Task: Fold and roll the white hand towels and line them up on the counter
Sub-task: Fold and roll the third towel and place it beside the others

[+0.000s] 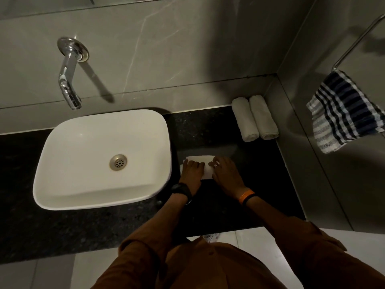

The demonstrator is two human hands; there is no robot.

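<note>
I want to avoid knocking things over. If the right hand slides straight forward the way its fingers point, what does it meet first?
The right hand lies on the flat white towel, fingers pointing toward the back wall. Ahead is bare black counter; the two rolled towels lie further back and right, probably just off that line, though depth is unclear.

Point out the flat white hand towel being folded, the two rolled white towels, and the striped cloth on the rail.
flat white hand towel (205,159), head view, bare far edge between the hands.
two rolled white towels (254,118), head view, seam where they touch.
blue-and-white striped cloth (343,113), head view, middle of hanging fabric.
</note>
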